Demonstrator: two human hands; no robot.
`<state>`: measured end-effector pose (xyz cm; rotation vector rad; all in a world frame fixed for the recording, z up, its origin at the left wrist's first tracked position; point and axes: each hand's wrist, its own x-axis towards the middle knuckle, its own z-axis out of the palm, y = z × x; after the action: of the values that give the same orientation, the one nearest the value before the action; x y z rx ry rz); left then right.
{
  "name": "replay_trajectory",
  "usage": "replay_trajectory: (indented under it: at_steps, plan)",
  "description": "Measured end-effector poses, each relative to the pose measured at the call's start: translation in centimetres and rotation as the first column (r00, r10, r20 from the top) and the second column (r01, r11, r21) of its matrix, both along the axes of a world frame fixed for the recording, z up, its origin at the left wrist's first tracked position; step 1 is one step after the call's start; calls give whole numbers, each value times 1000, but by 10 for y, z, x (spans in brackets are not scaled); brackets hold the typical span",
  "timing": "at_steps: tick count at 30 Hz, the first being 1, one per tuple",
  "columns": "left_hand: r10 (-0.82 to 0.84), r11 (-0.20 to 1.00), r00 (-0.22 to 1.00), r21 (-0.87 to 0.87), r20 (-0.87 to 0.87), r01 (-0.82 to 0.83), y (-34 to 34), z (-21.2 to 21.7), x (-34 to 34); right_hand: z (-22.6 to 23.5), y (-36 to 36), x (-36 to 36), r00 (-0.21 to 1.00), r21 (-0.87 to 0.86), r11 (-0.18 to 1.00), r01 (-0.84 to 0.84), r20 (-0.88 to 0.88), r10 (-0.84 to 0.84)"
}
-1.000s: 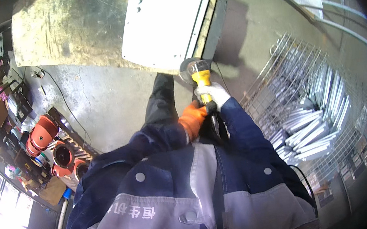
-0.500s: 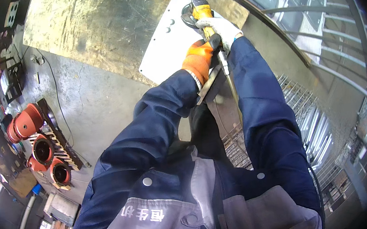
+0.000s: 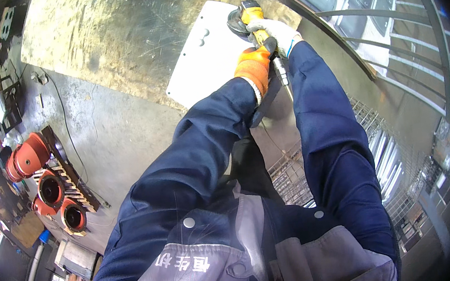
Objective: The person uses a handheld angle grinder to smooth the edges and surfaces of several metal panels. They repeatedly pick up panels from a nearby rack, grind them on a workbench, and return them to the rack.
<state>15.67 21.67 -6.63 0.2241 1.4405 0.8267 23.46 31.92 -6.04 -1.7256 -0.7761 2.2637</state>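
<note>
1. Nearest the camera are the person's grey-and-navy jacket and both navy sleeves, stretched forward.
2. The left hand [image 3: 253, 68], in an orange glove, is clamped round the rear grip of the angle grinder [image 3: 252, 22].
3. The right hand [image 3: 278, 32], in a white glove, is closed over the grinder's yellow body just ahead, touching the left.
4. The grinder's disc sits at the far right edge of the white metal panel [image 3: 205, 58], which lies flat on the scuffed steel worktop [image 3: 111, 36].
5. No sparks or ground marks can be made out on the panel, so how much is finished cannot be told; work at that edge looks under way.
6. Further left, red pots [image 3: 30, 156] stand on the floor.
</note>
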Motion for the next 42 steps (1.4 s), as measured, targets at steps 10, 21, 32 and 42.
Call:
replay_trajectory:
  at_steps: [10, 21, 32, 42]
  plan:
    - [3, 1000, 855, -10, 518, 3, -84, 6, 36, 8, -46, 91, 990, -95, 987, 133, 62, -127]
    - [-910, 101, -171, -604, -377, 791, -281, -133, -114, 44, -203, 186, 917, -251, 885, 393, 173, -359]
    - [296, 730, 801, -417, -521, -541, -229, -130, -81, 67, -292, 206, 897, -306, 847, 434, 67, -436]
    - [-519, 760, -97, -510, -849, 402, -150, -67, -132, 68, -322, 219, 902, -271, 861, 431, 92, -422]
